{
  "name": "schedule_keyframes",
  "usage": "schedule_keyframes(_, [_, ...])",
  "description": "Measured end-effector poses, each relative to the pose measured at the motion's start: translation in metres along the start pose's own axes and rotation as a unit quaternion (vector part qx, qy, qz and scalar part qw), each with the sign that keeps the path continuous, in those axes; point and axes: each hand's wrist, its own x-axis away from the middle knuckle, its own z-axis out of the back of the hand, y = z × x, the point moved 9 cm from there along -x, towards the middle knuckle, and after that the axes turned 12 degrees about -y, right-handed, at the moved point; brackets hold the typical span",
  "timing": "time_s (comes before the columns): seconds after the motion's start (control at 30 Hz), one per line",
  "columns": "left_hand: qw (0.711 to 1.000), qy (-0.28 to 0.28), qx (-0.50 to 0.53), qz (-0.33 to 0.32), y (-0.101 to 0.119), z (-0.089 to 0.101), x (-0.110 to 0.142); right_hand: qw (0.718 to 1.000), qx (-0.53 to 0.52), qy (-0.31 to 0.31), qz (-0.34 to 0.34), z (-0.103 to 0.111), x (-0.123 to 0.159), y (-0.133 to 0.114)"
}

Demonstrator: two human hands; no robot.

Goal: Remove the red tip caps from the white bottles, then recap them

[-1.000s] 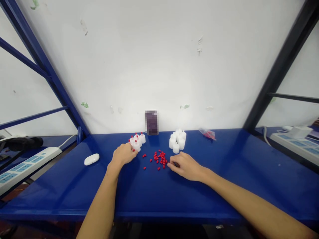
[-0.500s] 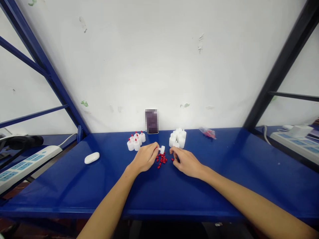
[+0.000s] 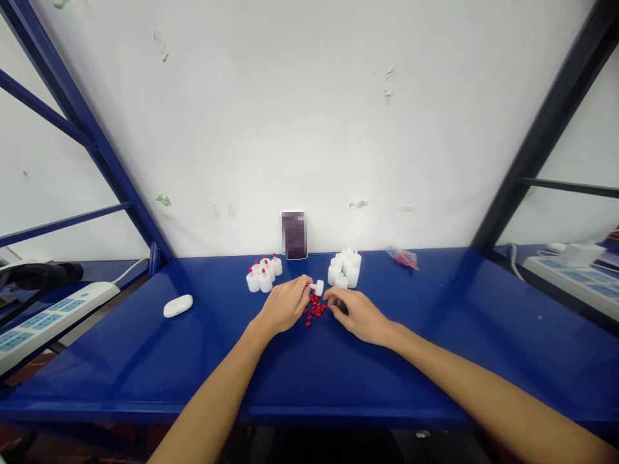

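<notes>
My left hand [image 3: 289,301] is closed around the narrow end of a white nozzle cap [image 3: 319,288], whose wide end points right. A bit of red shows at its tip, by my fingers. Below it lies a loose pile of small red caps [image 3: 316,308]. To the right of this pile, my right hand [image 3: 358,314] rests with bent fingers apart; I see nothing between them. White bottles with red tips [image 3: 265,281] stand in a group behind my left hand. Plain white bottles [image 3: 352,276] with nozzle tops cluster behind my right hand.
A phone [image 3: 294,236] leans upright against the wall. On the blue table [image 3: 300,386] there are also a white oval case [image 3: 178,306] at left and a clear bag with red pieces [image 3: 405,258] at back right. Power strips [image 3: 53,319] lie beyond both sides.
My right hand has moved slightly left, closer to the red caps, and its fingers have shifted. The nozzle cap in my left hand has moved a little right and up.
</notes>
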Motion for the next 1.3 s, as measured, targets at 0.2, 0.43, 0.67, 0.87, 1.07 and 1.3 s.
schedule_keyframes(0.2, [0.999,-0.015,-0.035,-0.018,0.008,-0.010,-0.002,0.991,-0.063,0.113,0.019,0.022,0.008,-0.004])
schedule_keyframes(0.43, [0.990,-0.067,-0.108,-0.065,0.024,-0.027,-0.007,0.985,-0.084,0.104,0.105,0.023,0.007,-0.025])
schedule_keyframes(0.67, [0.978,-0.113,-0.164,-0.068,0.028,-0.037,-0.008,0.989,-0.096,-0.001,0.111,0.007,0.004,-0.033])
schedule_keyframes(0.87, [0.962,-0.146,-0.223,-0.051,0.039,-0.038,-0.013,0.996,-0.028,0.033,0.081,0.010,0.003,-0.028])
schedule_keyframes(1.07, [0.967,-0.135,-0.213,-0.032,0.045,-0.038,-0.013,0.997,0.009,0.030,0.074,0.012,0.005,-0.029])
schedule_keyframes(1.3, [0.979,-0.044,-0.169,0.104,0.002,-0.013,-0.009,0.982,0.036,0.151,0.105,0.027,0.016,-0.028])
